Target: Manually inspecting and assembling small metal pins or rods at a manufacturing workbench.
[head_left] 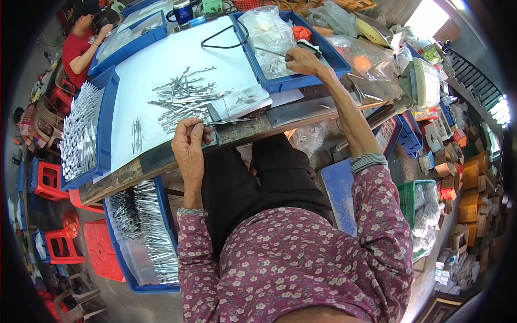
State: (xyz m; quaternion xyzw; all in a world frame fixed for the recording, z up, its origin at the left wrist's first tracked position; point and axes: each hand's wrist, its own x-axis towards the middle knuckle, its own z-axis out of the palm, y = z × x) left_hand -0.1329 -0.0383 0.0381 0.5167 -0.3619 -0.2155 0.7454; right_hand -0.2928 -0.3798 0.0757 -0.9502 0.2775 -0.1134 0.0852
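My left hand (pixel 189 141) is closed at the front edge of the bench. From its fingertips a slim silver metal piece (pixel 232 121) points right. My right hand (pixel 306 61) is over a blue tray (pixel 293 83) at the back right, its fingers closed round a thin metal rod-like tool (pixel 269 52) pointing left. Below that tool are clear plastic bags (pixel 264 27) and small pieces too fine to name. A loose heap of slim silver metal pieces (pixel 186 97) lies on the white sheet (pixel 140 75), beyond my left hand. A few similar pieces (pixel 137 135) lie apart, farther left.
A blue tray of bundled white-and-silver pieces (pixel 81 126) stands at the bench's left end. Below the bench is another blue tray (pixel 173 215) of long silver pieces. A person in red (pixel 81 48) sits far left. A lamp (pixel 425 83) and red stools (pixel 56 245) flank the bench.
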